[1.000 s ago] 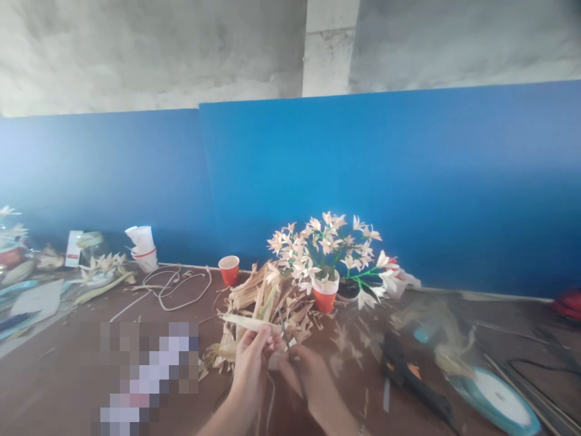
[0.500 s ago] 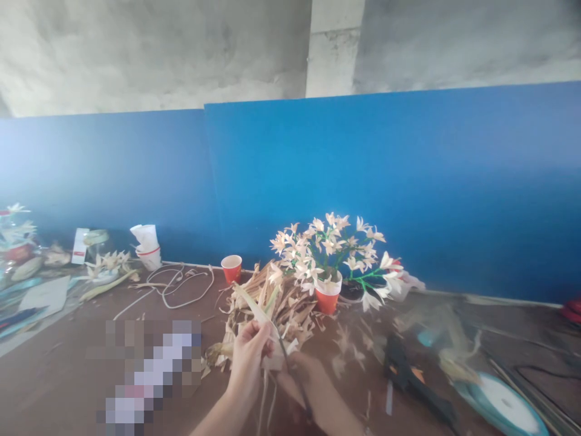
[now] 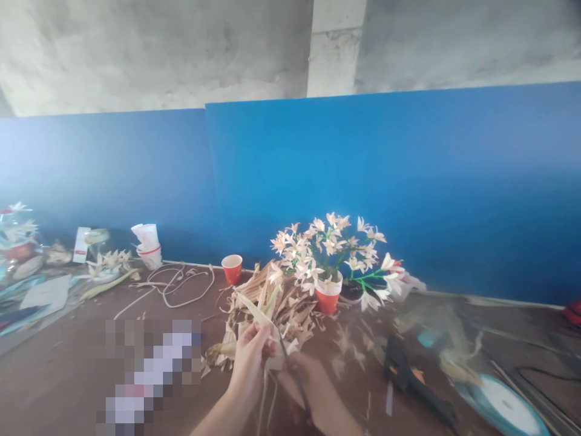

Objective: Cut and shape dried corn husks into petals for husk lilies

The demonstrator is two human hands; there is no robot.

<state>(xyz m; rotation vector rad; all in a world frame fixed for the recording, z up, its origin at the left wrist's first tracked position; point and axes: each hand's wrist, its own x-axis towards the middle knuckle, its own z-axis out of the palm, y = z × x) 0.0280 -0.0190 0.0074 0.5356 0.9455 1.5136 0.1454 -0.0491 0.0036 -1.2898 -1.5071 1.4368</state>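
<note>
My left hand pinches a pale strip of corn husk that points up and to the left. Close beside it, my right hand is closed around dark, slim scissors, as they appear; motion blurs the hand and their handles. The scissors' tip lies at the right edge of the husk, though I cannot tell whether it is cutting. Beyond both hands is a heap of dry corn husks. Below the hands hang thin pale strips.
Behind the heap stand a red paper cup and white husk flowers in a red-and-white cup. A black glue gun and a ribbon spool lie right. A white cord curls left. A blue panel closes the back.
Hardly anything differs. Both hands keep their hold and place, while the whole view has shifted by a tiny amount.
</note>
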